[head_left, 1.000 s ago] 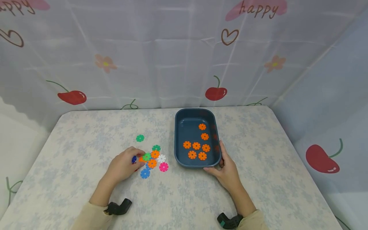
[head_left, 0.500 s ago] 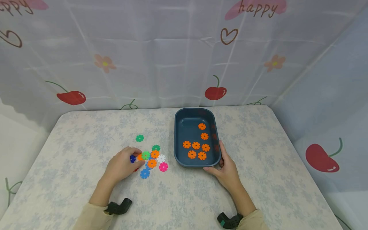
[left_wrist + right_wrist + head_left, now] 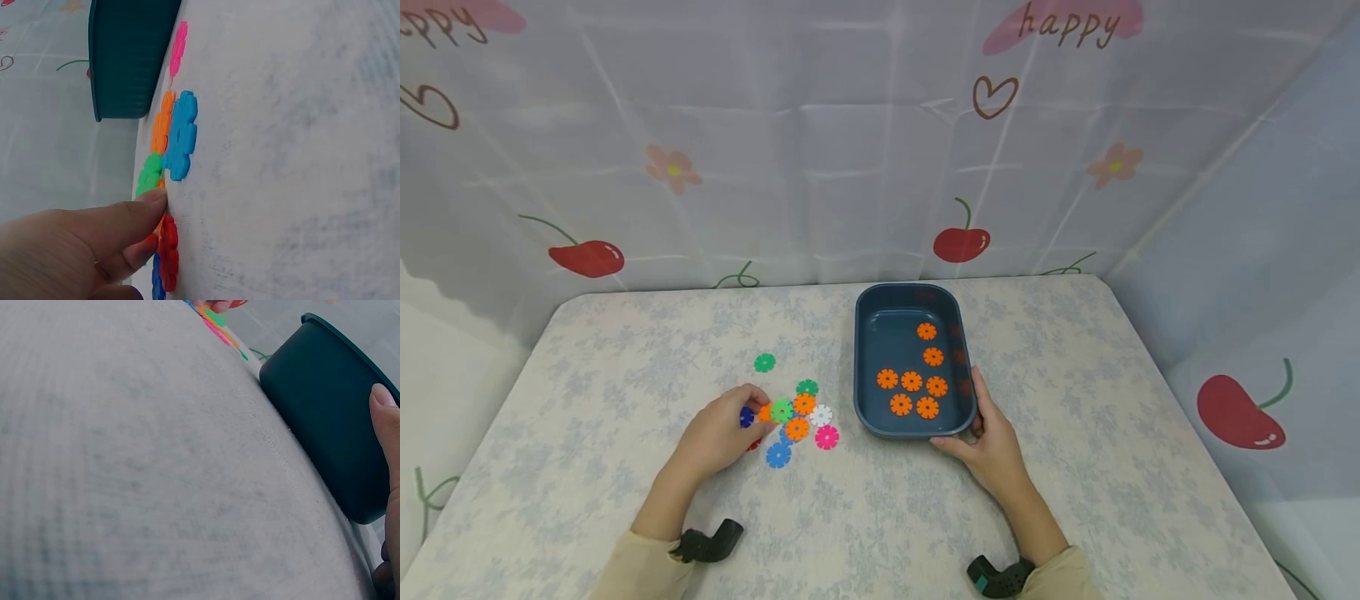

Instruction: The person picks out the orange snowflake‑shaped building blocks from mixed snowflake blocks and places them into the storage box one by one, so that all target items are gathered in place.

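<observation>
My left hand (image 3: 718, 429) is at the left edge of a loose cluster of notched plastic discs. Its thumb and fingertips pinch an orange disc (image 3: 765, 412), partly hidden by the fingers and a light green disc (image 3: 782, 411). A dark blue disc (image 3: 747, 417) and a red disc (image 3: 169, 253) lie close by the fingers. My right hand (image 3: 992, 450) grips the near right corner of a dark blue tray (image 3: 859, 358), thumb at the rim in the right wrist view. Several orange discs (image 3: 912, 381) lie flat inside the tray.
Between left hand and tray lie more discs: two orange, a white disc (image 3: 822, 414), a pink disc (image 3: 827, 437), a blue disc (image 3: 778, 455) and a green disc (image 3: 807, 387). Another green disc (image 3: 764, 362) lies farther back. A printed curtain (image 3: 820, 167) hangs behind the table (image 3: 880, 517).
My left hand has shifted very slightly left at the cluster's edge, and more of the dark blue disc shows. The tray and my right hand have stayed in place.
</observation>
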`<state>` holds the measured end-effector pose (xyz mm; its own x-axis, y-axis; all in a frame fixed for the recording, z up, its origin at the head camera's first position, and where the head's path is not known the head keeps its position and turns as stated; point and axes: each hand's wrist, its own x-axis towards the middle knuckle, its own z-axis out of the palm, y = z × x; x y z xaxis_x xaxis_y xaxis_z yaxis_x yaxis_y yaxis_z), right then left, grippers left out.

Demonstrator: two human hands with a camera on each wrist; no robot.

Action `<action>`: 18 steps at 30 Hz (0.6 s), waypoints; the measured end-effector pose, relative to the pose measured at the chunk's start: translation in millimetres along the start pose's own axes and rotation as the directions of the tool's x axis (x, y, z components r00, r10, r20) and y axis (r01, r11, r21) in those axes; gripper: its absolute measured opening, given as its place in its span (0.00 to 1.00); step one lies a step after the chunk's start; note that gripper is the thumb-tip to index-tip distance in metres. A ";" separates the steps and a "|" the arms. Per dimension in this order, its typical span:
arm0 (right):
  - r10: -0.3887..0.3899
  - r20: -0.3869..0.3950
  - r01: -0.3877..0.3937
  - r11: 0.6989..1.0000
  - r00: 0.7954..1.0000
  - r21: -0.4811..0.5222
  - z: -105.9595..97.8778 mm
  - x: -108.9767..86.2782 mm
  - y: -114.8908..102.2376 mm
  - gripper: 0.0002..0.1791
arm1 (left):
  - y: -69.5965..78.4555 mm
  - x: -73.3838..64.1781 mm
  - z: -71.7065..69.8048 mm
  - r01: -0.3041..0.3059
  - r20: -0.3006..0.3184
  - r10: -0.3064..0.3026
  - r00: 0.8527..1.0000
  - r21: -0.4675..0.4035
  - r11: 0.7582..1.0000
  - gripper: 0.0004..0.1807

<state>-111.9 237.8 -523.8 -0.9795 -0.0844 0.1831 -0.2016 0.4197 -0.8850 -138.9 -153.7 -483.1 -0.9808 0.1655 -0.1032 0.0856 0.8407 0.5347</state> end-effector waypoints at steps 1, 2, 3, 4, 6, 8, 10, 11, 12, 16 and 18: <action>-0.001 0.000 0.001 1.000 1.000 -0.001 0.1 0.0 0.0 0.64 | -1.0 -0.5 0.1 -0.004 -0.003 0.004 1.000 -0.004 1.000 0.16; -0.003 0.000 0.003 1.000 1.000 0.000 0.1 0.1 -0.2 0.64 | -2.1 -1.3 0.5 -0.007 -0.007 0.007 1.000 -0.007 1.000 0.16; -0.003 0.001 0.003 1.000 1.000 0.003 0.1 0.1 -0.5 0.64 | -3.0 -2.1 0.6 -0.009 -0.010 0.009 1.000 -0.012 1.000 0.16; -0.003 0.001 0.003 1.000 1.000 0.004 0.1 0.0 -0.6 0.64 | -3.9 -2.8 0.8 -0.013 -0.012 0.012 1.000 -0.019 1.000 0.16; -0.005 0.002 0.005 1.000 1.000 0.007 0.0 0.0 -1.0 0.64 | -5.5 -4.1 0.8 -0.018 -0.013 0.017 1.000 -0.038 0.999 0.15; -0.007 0.004 0.007 1.000 1.000 0.015 -0.1 0.0 -1.3 0.64 | -6.1 -5.4 0.5 -0.016 -0.010 0.016 1.000 -0.067 0.998 0.15; -0.009 0.005 0.009 1.000 1.000 0.019 -0.2 0.0 -1.2 0.64 | -6.6 -6.6 0.2 -0.010 -0.005 0.010 1.000 -0.099 0.995 0.15; -0.010 0.005 0.010 1.000 1.000 0.021 -0.2 0.0 -0.9 0.64 | -6.9 -7.2 0.1 -0.001 0.000 0.001 1.000 -0.116 0.993 0.16; -0.011 0.007 0.011 1.000 1.000 0.023 -0.2 0.0 -0.7 0.63 | -7.1 -7.7 -0.1 0.006 0.001 -0.006 1.000 -0.127 0.992 0.16; -0.009 0.005 0.009 1.000 1.000 0.013 -0.3 0.1 0.2 0.63 | -8.8 -9.0 -1.6 0.032 -0.008 -0.033 0.999 -0.155 0.987 0.17; -0.011 0.003 0.011 1.000 1.000 0.010 -0.2 0.2 -0.2 0.63 | -9.9 -9.5 -4.2 0.042 -0.013 -0.045 0.999 -0.164 0.985 0.17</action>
<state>-112.1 237.9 -523.5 -0.9772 -0.0920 0.1911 -0.2121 0.4099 -0.8871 -131.2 -165.7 -483.8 -0.9859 0.1204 -0.1161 0.0140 0.7507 0.6604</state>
